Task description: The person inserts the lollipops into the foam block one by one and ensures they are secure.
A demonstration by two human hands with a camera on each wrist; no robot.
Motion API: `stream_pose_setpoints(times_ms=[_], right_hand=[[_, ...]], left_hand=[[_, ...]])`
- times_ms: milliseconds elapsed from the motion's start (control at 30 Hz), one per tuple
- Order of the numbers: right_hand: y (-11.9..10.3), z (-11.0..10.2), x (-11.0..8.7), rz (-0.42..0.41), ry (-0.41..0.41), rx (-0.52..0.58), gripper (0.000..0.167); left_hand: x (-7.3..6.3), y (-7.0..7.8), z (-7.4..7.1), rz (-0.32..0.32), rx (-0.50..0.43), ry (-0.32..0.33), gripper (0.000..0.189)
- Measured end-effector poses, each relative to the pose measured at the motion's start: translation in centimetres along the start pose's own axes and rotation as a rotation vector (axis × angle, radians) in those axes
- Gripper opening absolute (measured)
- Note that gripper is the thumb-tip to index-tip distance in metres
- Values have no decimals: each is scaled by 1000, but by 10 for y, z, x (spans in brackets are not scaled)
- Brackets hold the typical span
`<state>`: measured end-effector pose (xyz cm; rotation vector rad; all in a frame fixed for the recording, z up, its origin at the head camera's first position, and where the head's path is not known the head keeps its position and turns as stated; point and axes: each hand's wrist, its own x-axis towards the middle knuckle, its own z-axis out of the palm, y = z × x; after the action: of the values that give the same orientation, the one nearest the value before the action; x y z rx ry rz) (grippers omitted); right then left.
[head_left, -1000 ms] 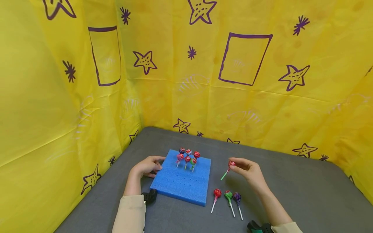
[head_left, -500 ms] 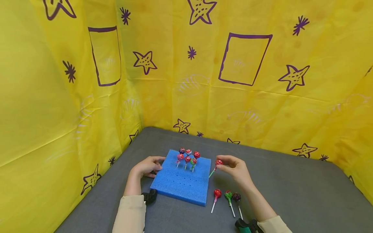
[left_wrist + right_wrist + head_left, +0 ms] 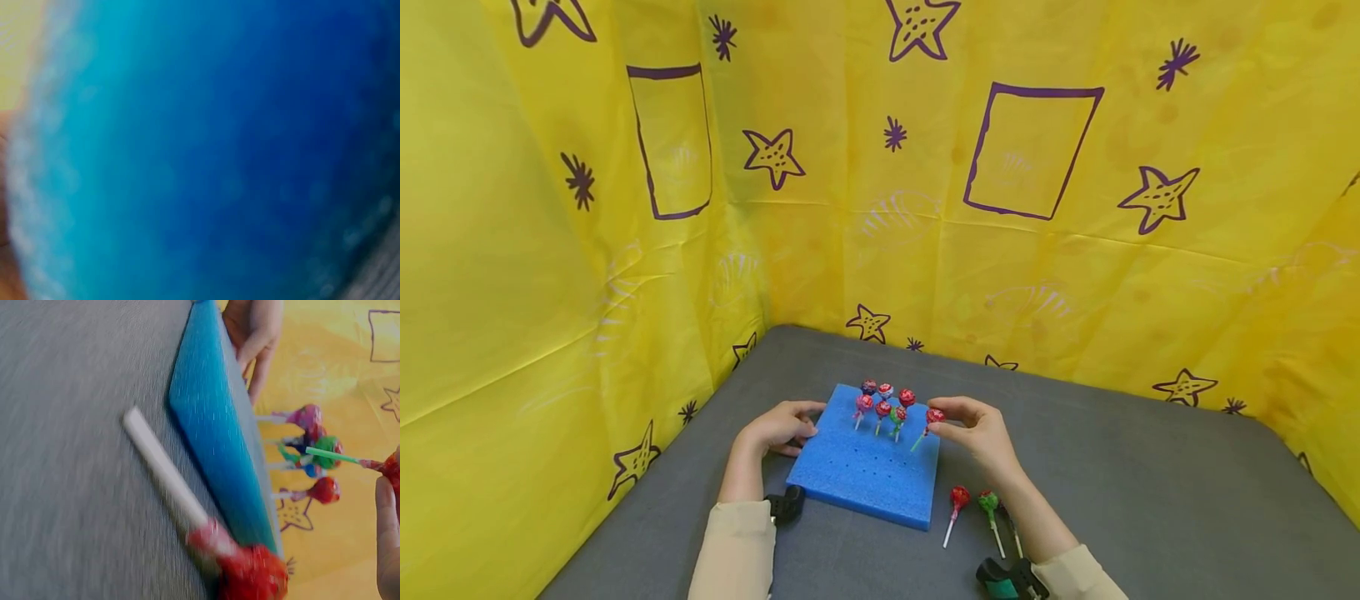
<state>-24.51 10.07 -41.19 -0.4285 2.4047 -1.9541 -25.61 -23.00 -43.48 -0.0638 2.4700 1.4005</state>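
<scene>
My right hand pinches the wrapped red head of a lollipop between thumb and fingertips. Its green stick slants down and left over the right part of a blue foam board. Several wrapped lollipops stand upright in the far half of the board, among them a pink one and a green one. Small holes dot the nearer half. At the board's left edge my left hand rests with relaxed fingers touching the side. The left wrist view is filled by the blurred blue foam.
On the grey table, right of the board, lie a red lollipop and a green lollipop. A third one is mostly hidden behind the right forearm. Yellow patterned cloth walls the back and left sides.
My right hand has carried the red lollipop leftward, from beside the foam board to above its right part. The right forearm now covers the dark lollipop's head. My left hand stays put.
</scene>
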Motion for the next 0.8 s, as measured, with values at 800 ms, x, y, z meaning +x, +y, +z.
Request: stream_pose_setpoints(times_ms=[800], right_hand=[[-7,61,10,1,-17,57,29]], left_hand=[[-3,1,-1,-3,-10,-13,51]])
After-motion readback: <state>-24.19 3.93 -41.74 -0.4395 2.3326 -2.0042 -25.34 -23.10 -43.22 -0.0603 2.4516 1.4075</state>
